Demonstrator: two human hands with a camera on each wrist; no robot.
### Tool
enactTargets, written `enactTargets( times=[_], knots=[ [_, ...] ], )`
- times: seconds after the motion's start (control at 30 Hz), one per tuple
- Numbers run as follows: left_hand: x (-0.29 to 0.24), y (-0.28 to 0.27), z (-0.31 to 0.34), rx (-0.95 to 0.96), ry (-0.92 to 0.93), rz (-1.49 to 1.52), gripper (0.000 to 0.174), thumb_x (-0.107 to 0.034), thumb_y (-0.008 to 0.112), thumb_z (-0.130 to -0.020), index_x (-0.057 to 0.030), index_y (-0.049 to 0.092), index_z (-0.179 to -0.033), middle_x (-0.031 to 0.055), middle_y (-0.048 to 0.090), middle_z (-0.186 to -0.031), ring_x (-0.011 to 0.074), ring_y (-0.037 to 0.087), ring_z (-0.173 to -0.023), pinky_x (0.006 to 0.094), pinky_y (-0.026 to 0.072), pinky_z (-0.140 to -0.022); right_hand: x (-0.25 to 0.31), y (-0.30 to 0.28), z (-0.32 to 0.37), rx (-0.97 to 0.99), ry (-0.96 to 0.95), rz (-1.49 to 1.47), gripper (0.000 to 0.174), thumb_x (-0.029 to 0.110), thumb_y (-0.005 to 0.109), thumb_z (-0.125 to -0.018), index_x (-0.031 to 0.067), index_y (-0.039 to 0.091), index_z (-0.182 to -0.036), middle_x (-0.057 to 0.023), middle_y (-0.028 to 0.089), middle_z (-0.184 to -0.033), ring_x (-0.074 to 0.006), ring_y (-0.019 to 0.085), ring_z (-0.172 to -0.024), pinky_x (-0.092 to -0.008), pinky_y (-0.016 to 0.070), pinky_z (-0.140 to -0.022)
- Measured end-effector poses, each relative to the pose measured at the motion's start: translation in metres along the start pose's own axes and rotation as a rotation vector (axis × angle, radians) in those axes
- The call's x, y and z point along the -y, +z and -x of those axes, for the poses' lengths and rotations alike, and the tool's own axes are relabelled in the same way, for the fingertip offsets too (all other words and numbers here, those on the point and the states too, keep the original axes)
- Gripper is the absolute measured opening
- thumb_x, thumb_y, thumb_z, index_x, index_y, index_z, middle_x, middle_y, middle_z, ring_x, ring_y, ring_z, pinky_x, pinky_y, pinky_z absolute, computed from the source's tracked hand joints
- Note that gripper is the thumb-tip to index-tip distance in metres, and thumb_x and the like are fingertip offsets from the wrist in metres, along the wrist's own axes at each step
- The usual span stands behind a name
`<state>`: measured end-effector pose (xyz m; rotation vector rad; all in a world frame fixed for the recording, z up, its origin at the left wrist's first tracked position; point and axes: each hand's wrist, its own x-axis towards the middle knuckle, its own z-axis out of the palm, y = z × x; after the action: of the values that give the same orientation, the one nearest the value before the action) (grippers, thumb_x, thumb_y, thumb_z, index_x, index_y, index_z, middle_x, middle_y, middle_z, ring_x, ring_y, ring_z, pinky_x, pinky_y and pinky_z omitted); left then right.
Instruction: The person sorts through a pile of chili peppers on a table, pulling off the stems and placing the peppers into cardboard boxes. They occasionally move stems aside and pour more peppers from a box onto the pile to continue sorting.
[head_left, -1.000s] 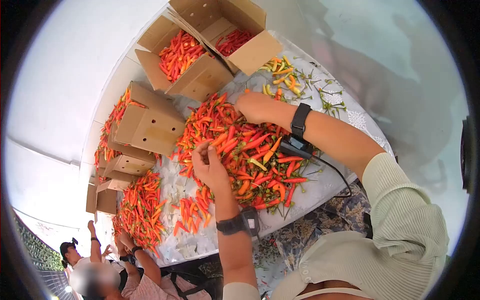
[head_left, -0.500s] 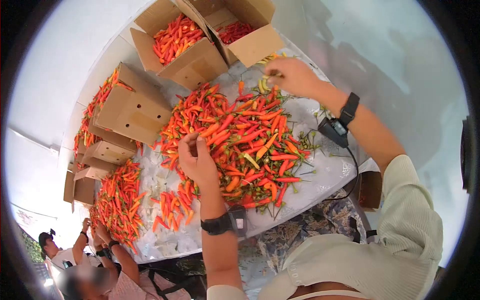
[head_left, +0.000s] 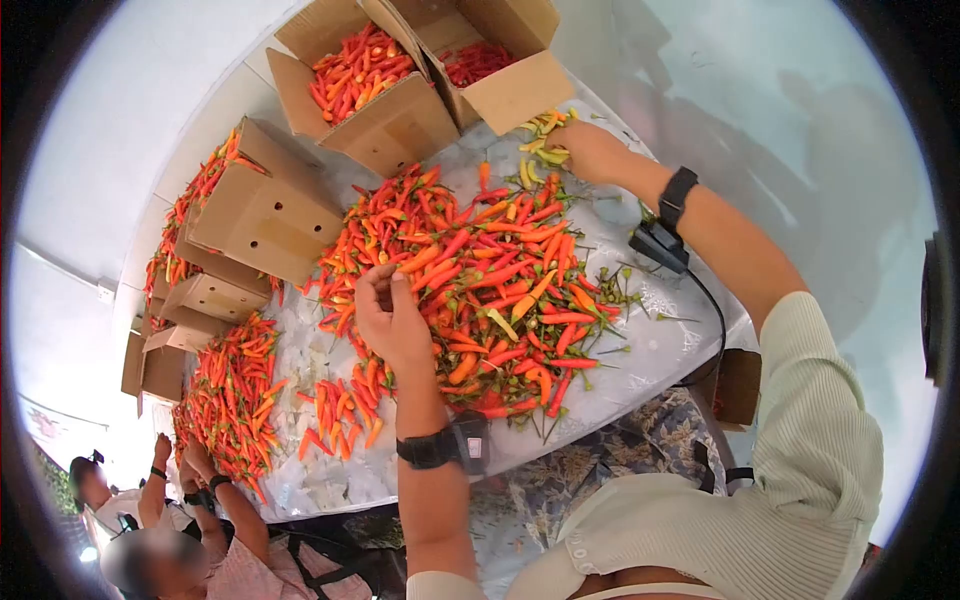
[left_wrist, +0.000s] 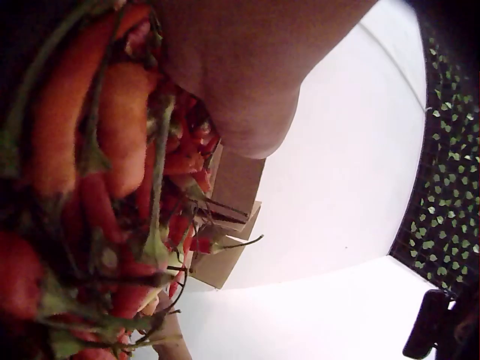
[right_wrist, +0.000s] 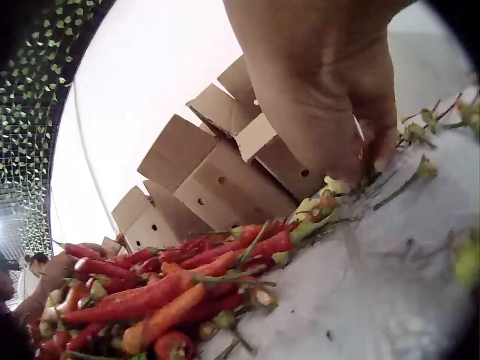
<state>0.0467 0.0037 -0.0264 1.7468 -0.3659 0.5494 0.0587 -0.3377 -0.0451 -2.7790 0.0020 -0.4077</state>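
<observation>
A big heap of red and orange chili peppers (head_left: pixel 500 270), many with green stems, covers the middle of the table. Over its left side, my left hand (head_left: pixel 395 322) stays with fingers loosely curled, its fingertips right beside an orange chili. That hand's fingers are hidden in the left wrist view, where chilies (left_wrist: pixel 124 127) lie close below the palm. My right hand (head_left: pixel 592 152) reaches to a small group of pale yellow chilies (head_left: pixel 530 172) beyond the heap. In the right wrist view its bent fingers (right_wrist: pixel 382 142) point down at the tabletop; I cannot tell what they hold.
Cardboard boxes of chilies (head_left: pixel 385 125) stand along the far edge, with another box (head_left: pixel 265 220) to the left. A second chili pile (head_left: pixel 235 385) lies near two other people (head_left: pixel 180 545). Loose stems (head_left: pixel 625 285) litter the white tablecloth (head_left: pixel 640 350). A cable (head_left: pixel 720 320) hangs from my right wrist.
My right hand has left the far side of the heap and moved right to the yellow chilies. My left hand keeps its pose over the heap. The view has shifted slightly.
</observation>
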Motion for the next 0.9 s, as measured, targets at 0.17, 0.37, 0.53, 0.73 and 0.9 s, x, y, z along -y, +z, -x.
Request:
enactTargets(
  times=[0.17,0.37,0.53,0.73,0.9],
  knots=[
    [-0.003,0.0,0.001,0.001,-0.022,0.013,0.01,-0.007,0.056,-0.087,-0.0001,0.059,-0.094,0.0021,0.057,-0.078,0.0067,0.05,-0.066,0.0213,0.0416,-0.06,-0.01,0.037,-0.046,-0.28,-0.048,-0.14,0.029,0.006,0.061,-0.074,0.0032,0.063,-0.102,-0.0211,0.062,-0.097,-0.0367,0.06,-0.091,-0.0437,0.0476,-0.081],
    [0.0,-0.002,-0.002,-0.002,0.002,-0.062,0.009,-0.005,0.057,-0.086,0.0006,0.059,-0.093,0.0032,0.058,-0.081,0.0088,0.054,-0.073,0.0228,0.0442,-0.068,0.032,0.01,-0.031,-0.248,-0.041,0.028,0.026,0.02,0.068,-0.072,0.0037,0.065,-0.092,-0.0195,0.063,-0.093,-0.0336,0.061,-0.092,-0.0441,0.0478,-0.081],
    [-0.001,-0.002,0.0,0.005,-0.046,-0.01,0.009,-0.005,0.057,-0.086,0.0001,0.059,-0.093,0.0024,0.057,-0.08,0.0085,0.053,-0.072,0.0224,0.0436,-0.067,0.02,0.023,-0.048,0.089,0.052,-0.084,0.032,0.022,0.072,-0.068,0.0056,0.064,-0.094,-0.0167,0.063,-0.091,-0.0341,0.06,-0.087,-0.042,0.0478,-0.076],
    [0.002,-0.003,-0.002,-0.01,-0.003,-0.012,0.009,-0.005,0.057,-0.086,0.0,0.059,-0.093,0.0025,0.057,-0.08,0.0086,0.054,-0.073,0.0229,0.0441,-0.067,0.022,0.033,-0.046,-0.26,0.0,-0.002,0.024,0.003,0.059,-0.068,-0.001,0.062,-0.091,-0.0237,0.061,-0.089,-0.0381,0.06,-0.088,-0.0453,0.0482,-0.077],
    [-0.001,-0.001,-0.003,-0.016,-0.041,0.027,0.009,-0.005,0.057,-0.086,-0.0003,0.059,-0.093,0.0025,0.057,-0.081,0.0086,0.053,-0.072,0.0231,0.0441,-0.067,0.024,0.024,-0.028,-0.248,-0.054,0.004,0.026,0.005,0.061,-0.073,0.0028,0.061,-0.099,-0.0209,0.061,-0.089,-0.036,0.06,-0.087,-0.0434,0.0481,-0.076]
  ],
)
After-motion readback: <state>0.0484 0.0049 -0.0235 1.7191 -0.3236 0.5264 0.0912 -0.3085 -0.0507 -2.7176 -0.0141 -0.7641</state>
